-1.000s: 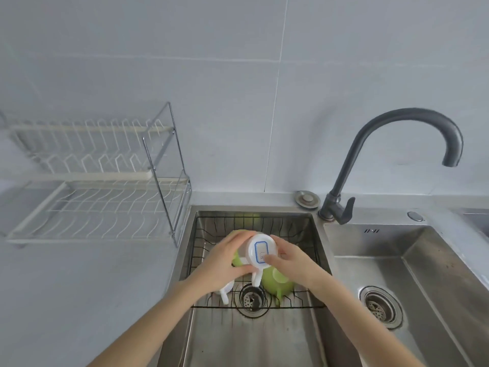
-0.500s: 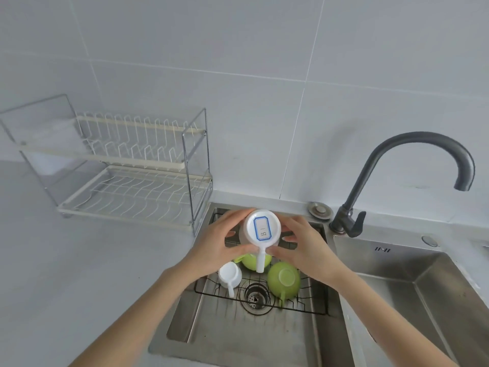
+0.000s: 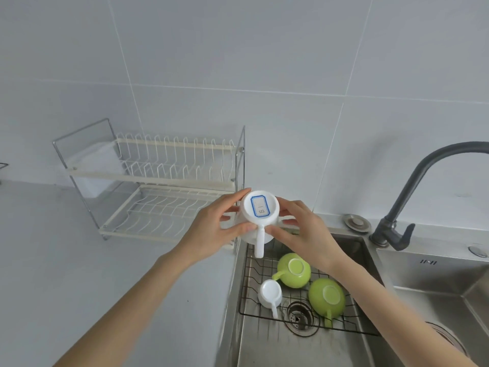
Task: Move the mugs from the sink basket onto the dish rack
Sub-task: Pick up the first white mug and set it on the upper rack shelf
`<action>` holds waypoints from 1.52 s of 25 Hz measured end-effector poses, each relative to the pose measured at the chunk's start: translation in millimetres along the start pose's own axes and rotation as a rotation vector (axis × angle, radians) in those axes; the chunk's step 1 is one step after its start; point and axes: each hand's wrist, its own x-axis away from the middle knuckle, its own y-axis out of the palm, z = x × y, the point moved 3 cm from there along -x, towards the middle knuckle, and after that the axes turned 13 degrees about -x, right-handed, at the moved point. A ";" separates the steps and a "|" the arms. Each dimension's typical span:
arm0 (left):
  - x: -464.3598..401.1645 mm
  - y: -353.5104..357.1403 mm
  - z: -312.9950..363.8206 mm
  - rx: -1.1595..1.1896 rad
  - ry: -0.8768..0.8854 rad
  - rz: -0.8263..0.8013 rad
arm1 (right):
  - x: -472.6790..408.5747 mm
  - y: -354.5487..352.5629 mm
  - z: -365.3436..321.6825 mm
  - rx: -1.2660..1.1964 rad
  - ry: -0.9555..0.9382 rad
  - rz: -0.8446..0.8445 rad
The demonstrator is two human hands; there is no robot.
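Observation:
I hold a white mug (image 3: 260,215) upside down between both hands, its base with a blue-framed label facing me and its handle pointing down. My left hand (image 3: 217,229) grips its left side, my right hand (image 3: 304,234) its right side. The mug hangs above the sink's left rim, just right of the two-tier white wire dish rack (image 3: 158,205), which carries nothing. In the black wire sink basket (image 3: 248,287) lie a small white mug (image 3: 270,294) and two green mugs (image 3: 295,270) (image 3: 326,298), all upside down.
A dark curved faucet (image 3: 412,192) rises at the right behind the double steel sink (image 3: 436,282). A drain (image 3: 300,316) shows under the basket. Grey countertop (image 3: 92,274) spreads left of the sink, in front of the rack.
Both hands have lifted the white mug up out of the basket and carried it left toward the rack. My view has turned left and the rack shows more fully.

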 end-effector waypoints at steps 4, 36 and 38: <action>-9.8 -43.2 -21.7 0.006 0.027 -0.005 | -29.5 27.7 -24.8 -0.002 -0.028 0.025; -187.0 -94.9 -144.3 -0.123 -0.051 -0.291 | -267.9 77.3 -29.7 0.840 0.258 -0.473; -184.7 -92.1 -148.2 -0.138 -0.056 -0.301 | -267.9 81.7 -25.9 0.862 0.253 -0.479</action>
